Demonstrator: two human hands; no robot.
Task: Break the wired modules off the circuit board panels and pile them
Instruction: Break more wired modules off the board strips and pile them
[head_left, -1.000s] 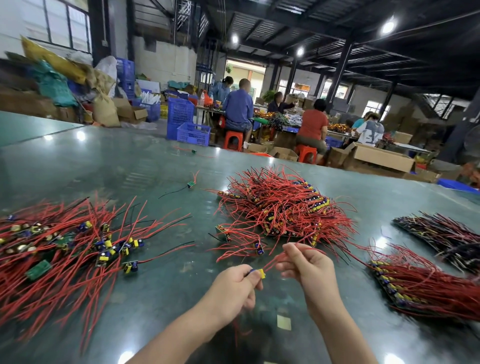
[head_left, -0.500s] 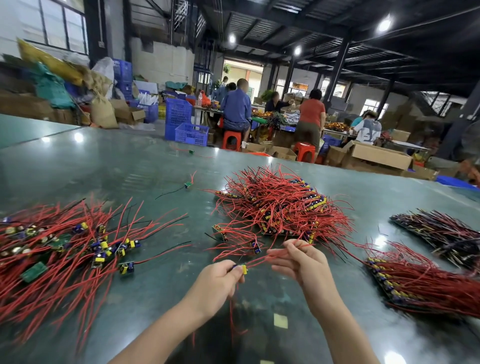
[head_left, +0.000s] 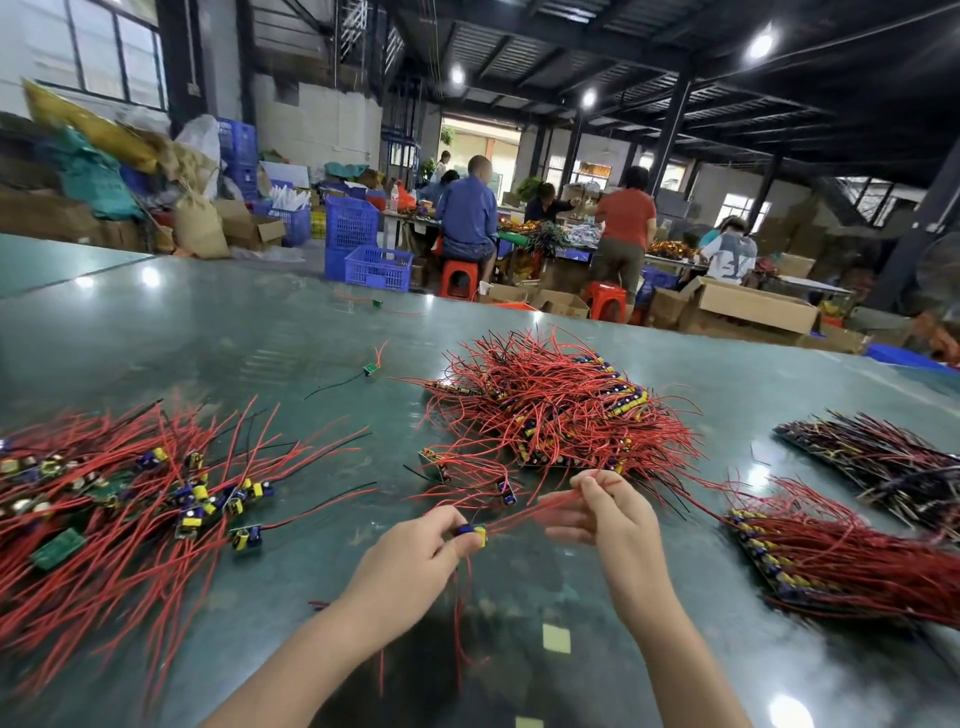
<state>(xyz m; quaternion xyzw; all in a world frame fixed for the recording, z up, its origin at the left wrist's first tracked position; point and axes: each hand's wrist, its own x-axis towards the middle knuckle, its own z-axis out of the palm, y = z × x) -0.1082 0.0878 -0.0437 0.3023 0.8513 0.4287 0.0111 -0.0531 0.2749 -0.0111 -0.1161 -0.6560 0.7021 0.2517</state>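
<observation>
The left hand (head_left: 415, 558) pinches a module (head_left: 474, 532) between curled fingers above the desk (head_left: 260, 338). The right hand (head_left: 610, 525) fingers curl around its red wires (head_left: 524, 517).

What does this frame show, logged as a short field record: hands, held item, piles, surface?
left hand: pinches a wired module
right hand: pinches the module's red wires
loose-module pile: left of hands
tangled pile: ahead of hands
unbroken panels: at right
surface: green table
</observation>
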